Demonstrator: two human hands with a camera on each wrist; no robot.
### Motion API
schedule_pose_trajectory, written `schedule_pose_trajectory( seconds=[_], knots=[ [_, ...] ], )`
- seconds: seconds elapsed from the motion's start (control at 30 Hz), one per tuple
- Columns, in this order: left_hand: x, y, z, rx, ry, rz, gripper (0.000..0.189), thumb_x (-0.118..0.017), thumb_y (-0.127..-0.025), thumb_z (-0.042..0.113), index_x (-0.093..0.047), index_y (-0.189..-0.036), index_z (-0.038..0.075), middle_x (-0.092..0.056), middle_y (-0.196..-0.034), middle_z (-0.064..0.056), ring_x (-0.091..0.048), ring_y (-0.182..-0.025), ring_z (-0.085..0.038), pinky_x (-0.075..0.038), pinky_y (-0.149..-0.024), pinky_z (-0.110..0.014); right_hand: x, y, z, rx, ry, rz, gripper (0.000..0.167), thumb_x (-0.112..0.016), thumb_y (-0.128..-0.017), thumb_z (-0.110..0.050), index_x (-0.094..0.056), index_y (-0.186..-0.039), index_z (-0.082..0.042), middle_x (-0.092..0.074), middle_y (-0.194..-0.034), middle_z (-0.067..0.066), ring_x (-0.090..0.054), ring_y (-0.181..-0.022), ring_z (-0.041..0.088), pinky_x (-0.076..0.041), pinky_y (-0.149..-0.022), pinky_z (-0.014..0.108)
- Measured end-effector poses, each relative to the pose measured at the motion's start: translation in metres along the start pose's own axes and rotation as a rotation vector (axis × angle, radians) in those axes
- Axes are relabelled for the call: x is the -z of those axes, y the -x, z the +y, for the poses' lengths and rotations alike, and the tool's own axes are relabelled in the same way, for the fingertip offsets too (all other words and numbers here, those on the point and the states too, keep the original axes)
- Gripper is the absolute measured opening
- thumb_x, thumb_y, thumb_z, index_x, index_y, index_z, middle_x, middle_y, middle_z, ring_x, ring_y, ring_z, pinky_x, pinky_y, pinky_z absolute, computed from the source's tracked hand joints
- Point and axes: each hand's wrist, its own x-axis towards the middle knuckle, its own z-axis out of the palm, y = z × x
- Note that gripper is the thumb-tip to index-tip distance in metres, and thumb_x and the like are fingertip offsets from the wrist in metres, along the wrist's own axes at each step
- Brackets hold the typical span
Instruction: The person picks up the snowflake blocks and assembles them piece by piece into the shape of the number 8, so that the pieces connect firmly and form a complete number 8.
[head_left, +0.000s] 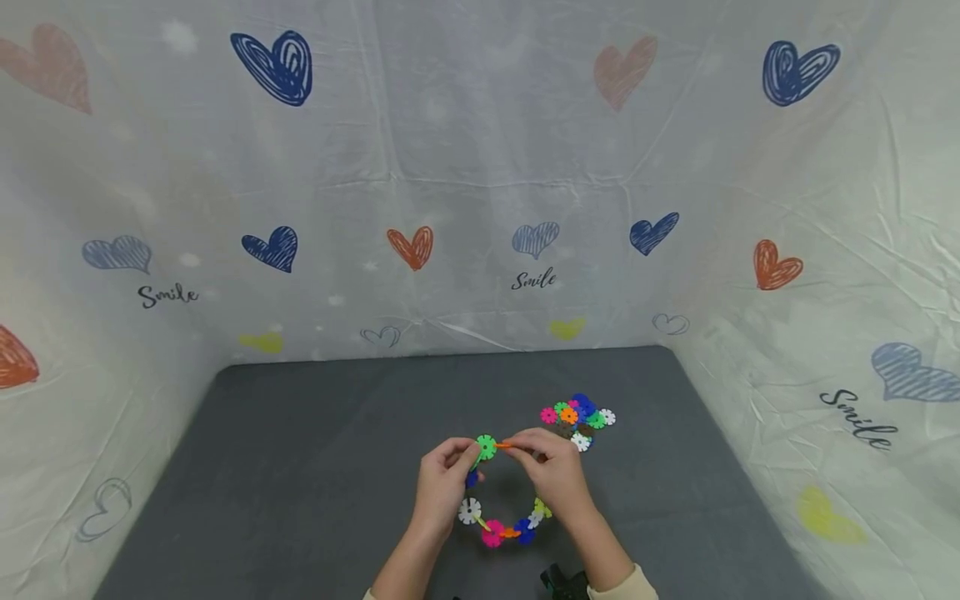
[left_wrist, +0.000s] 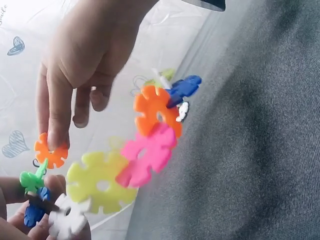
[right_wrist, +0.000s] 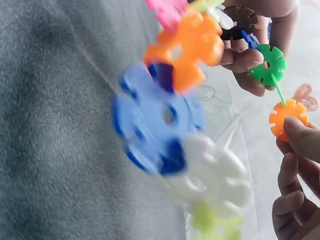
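Observation:
Slotted flower-shaped plastic discs form a curved chain, which hangs below both hands. My left hand [head_left: 442, 483] grips its upper left end at a green disc [head_left: 486, 447]. My right hand [head_left: 555, 471] pinches an orange disc [right_wrist: 288, 119] between thumb and fingers. A thin green piece, seen edge-on, runs from the green disc to the orange one. Lower along the chain come a white disc [head_left: 469, 511], a pink disc [head_left: 492, 533], an orange disc [left_wrist: 157, 112] and a blue disc [right_wrist: 155, 117]. A yellow disc [head_left: 542, 507] shows below the right hand, partly covered.
A pile of loose coloured discs [head_left: 577, 412] lies on the dark grey table [head_left: 337, 442] just beyond the right hand. Near the front edge, by the right forearm, sits a black object [head_left: 564, 583]. Pale cloth with printed hearts [head_left: 465, 150] walls in the back and sides.

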Motion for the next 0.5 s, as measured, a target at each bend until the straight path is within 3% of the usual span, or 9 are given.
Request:
schedule_pose_trajectory(
  seconds=[0.13,0.23,0.37,0.5],
  knots=[
    [-0.0014,0.0003,0.0006,-0.016,-0.022,0.007,0.025,-0.066,-0.099,0.024,-0.071,-0.106,0.001,-0.072,-0.087,-0.006,-0.065,-0.068,-0.022,-0.052,-0.06,-0.028,-0.0001,-0.0009,0.0005,0.145,0.054,0.032,0.015,-0.083,-0.079,-0.004,-0.082,-0.089,-0.015,-0.076,-0.088,-0.006,-0.068,-0.076,0.007,-0.054,-0.063,0.018],
    [-0.0023,0.0007,0.0019,-0.019,-0.028,0.005,0.022,-0.066,-0.1,0.023,-0.071,-0.104,0.002,-0.07,-0.084,-0.006,-0.064,-0.066,-0.021,-0.048,-0.055,-0.026,0.0003,-0.0019,-0.0003,0.208,0.083,0.048,0.015,-0.084,-0.077,-0.004,-0.082,-0.088,-0.014,-0.076,-0.086,-0.006,-0.069,-0.078,0.009,-0.053,-0.066,0.015],
    [-0.0034,0.0011,0.0035,-0.021,-0.027,-0.028,0.021,-0.063,-0.101,0.021,-0.069,-0.103,0.001,-0.068,-0.081,-0.005,-0.063,-0.066,-0.026,-0.046,-0.053,-0.026,0.0016,-0.0022,0.0007,0.235,0.084,0.035,0.015,-0.084,-0.077,-0.004,-0.082,-0.089,-0.014,-0.076,-0.085,-0.006,-0.068,-0.077,0.01,-0.052,-0.067,0.014],
    [-0.004,0.0012,0.0048,0.016,-0.001,-0.09,0.024,-0.06,-0.102,0.02,-0.065,-0.112,-0.001,-0.072,-0.085,-0.013,-0.067,-0.068,-0.027,-0.053,-0.062,-0.029,0.0018,-0.001,0.0046,0.227,0.063,0.001,0.014,-0.083,-0.078,-0.005,-0.082,-0.09,-0.013,-0.076,-0.086,-0.005,-0.068,-0.078,0.009,-0.051,-0.067,0.013]
  ],
)
